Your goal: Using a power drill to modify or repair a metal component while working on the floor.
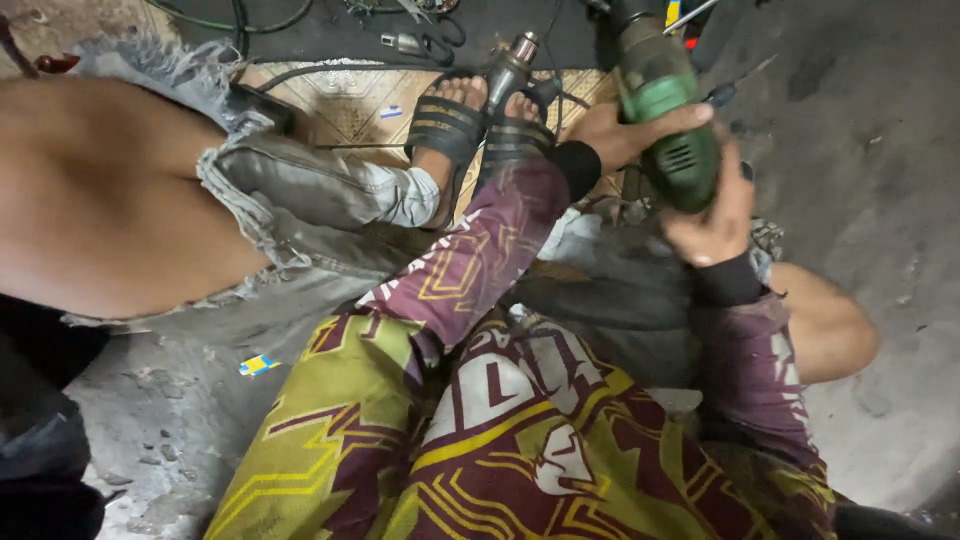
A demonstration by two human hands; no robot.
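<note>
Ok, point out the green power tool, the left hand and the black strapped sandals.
green power tool (678, 150), head view, on its green body.
left hand (625, 130), head view, on its back.
black strapped sandals (447, 125), head view, on the straps.

A power drill (668, 120) is held at the far right between the left hand (625, 130) and right hand (715, 215); sandalled feet (480, 120) are set left of it on a floor mat (350, 110).

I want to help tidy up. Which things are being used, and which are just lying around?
In use:
green power tool
left hand gripping it
right hand gripping it

Lying about:
silver tool by the sandals
screwdriver
cables
blue-yellow scrap
</note>
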